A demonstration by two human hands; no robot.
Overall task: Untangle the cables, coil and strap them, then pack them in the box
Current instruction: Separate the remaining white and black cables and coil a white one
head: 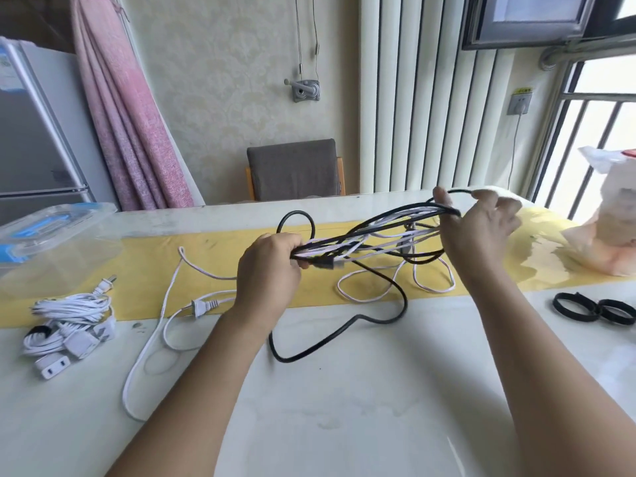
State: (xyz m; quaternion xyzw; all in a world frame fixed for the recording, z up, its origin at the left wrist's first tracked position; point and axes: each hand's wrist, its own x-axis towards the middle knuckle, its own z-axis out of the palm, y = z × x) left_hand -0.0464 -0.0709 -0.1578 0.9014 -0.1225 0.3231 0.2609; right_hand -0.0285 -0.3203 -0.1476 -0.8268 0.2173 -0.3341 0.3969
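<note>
A tangle of black and white cables is stretched in the air above the table between my hands. My left hand grips one end of the bundle, with a black plug sticking out of the fist. My right hand holds the far loops, fingers hooked through them and pinching a black strand. Loose black cable and white cable with a two-pin plug trail onto the table. A coiled, strapped white cable lies at the left. The clear plastic box with blue latches stands at the far left.
Two black strap rings lie at the right on the white table. A yellow runner crosses the table. A plastic bag stands at the far right. A grey chair is behind the table.
</note>
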